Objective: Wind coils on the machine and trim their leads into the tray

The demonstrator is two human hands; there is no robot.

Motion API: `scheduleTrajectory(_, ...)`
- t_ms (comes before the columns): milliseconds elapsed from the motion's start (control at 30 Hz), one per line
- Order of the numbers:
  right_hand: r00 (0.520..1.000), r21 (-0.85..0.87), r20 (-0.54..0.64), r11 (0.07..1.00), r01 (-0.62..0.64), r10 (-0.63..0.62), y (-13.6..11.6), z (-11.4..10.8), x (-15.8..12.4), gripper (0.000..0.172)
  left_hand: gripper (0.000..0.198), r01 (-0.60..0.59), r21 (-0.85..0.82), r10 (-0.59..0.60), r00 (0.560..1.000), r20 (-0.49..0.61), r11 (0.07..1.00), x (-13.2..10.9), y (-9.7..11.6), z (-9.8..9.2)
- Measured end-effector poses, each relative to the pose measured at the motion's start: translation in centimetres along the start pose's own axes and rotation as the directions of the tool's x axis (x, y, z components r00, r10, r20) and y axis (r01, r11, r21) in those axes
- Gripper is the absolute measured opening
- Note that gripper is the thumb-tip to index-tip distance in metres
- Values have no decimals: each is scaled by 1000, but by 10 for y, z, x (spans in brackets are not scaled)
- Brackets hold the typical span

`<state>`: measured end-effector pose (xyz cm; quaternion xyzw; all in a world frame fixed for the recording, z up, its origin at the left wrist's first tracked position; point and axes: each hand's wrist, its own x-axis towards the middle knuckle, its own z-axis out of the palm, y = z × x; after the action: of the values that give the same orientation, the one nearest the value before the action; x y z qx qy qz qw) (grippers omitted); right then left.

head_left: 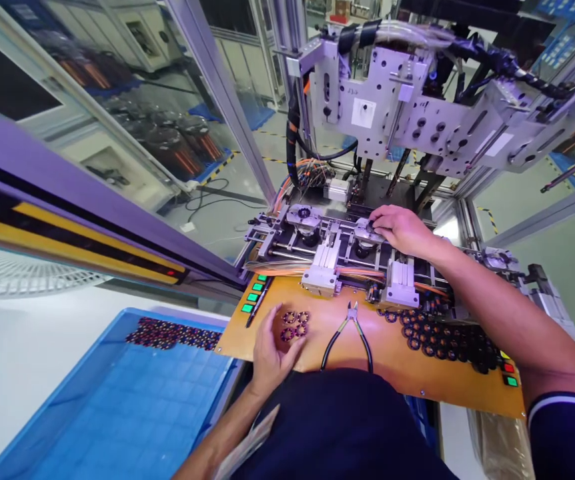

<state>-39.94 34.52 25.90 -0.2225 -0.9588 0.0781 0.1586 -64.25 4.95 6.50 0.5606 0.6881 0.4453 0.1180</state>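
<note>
My left hand (pixel 271 353) rests on the orange work board with thumb and fingers apart, curved beside several small ring-shaped parts (pixel 289 317) with copper and dark segments. It grips none of them. My right hand (pixel 403 230) reaches forward to the machine, its fingertips pressed together at the top of a round metal fixture (pixel 365 231). What those fingers hold, if anything, is hidden. A similar fixture (pixel 304 215) to the left carries a dark ring on top. Between my arms, a pair of cutting pliers (pixel 351 313) lies with its handles spread toward me.
Many dark rings (pixel 425 337) cover the board's right side. A blue tray (pixel 137 407) at left holds a row of ring parts (pixel 167 333). Green buttons (pixel 252 297) and a pen (pixel 257 303) sit at the board's left edge. A metal plate assembly (pixel 417 113) hangs above the fixtures.
</note>
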Motion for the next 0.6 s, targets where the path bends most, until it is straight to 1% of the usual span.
scheduleTrajectory(167, 996, -74, 85, 997, -2, 8, -2, 0, 7, 25, 83, 3, 8, -3, 999, 35, 1000, -1, -2, 0)
scheduleTrajectory(333, 989, -127, 142, 992, -13, 31, -5, -1, 13, 22, 83, -14, 34, 12, 999, 39, 999, 0, 0, -1)
scheduleTrajectory(433, 989, -160, 140, 987, -24, 47, -8, -4, 6, 26, 82, -7, 41, 6, 999, 38, 999, 0, 1, -1)
scheduleTrajectory(600, 990, -202, 130, 979, -28, 55, -13, -5, -18, 40, 84, -13, 46, 12, 999, 35, 999, 1, 2, -1)
